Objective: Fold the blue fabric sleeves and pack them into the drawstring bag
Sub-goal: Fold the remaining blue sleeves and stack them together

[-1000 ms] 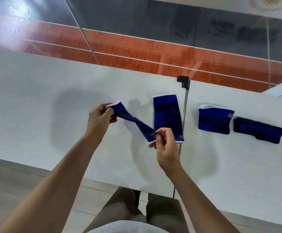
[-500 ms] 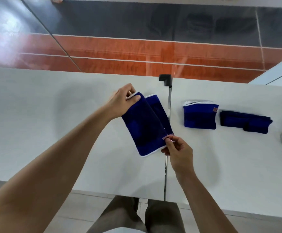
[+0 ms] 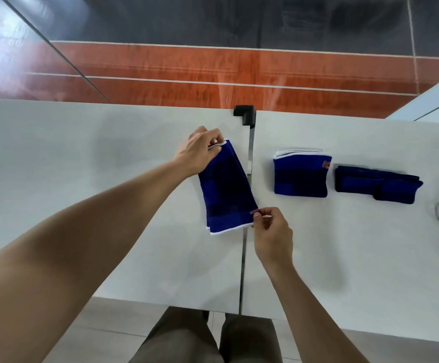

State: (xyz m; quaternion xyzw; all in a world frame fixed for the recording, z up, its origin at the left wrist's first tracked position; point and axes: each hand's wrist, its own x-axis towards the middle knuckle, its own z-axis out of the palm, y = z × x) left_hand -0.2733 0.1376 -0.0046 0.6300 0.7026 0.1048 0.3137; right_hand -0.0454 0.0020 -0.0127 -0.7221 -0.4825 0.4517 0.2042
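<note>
Sleeve: a long blue fabric sleeve with white edging [image 3: 226,187] is stretched flat over the white surface [image 3: 82,158], just on my side of the black corner bracket [image 3: 244,115].
Left grip [image 3: 200,150]: pinches the sleeve end nearest the bracket.
Right grip [image 3: 272,231]: pinches the sleeve corner farthest from the bracket, by the orange label.
Right of bracket: a folded blue sleeve [image 3: 300,174], then a dark blue bundle [image 3: 375,183].

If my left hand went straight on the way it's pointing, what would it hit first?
Probably the black bracket, just beyond the left hand, which grips the blue sleeve at its top edge. The height between them is unclear.
</note>
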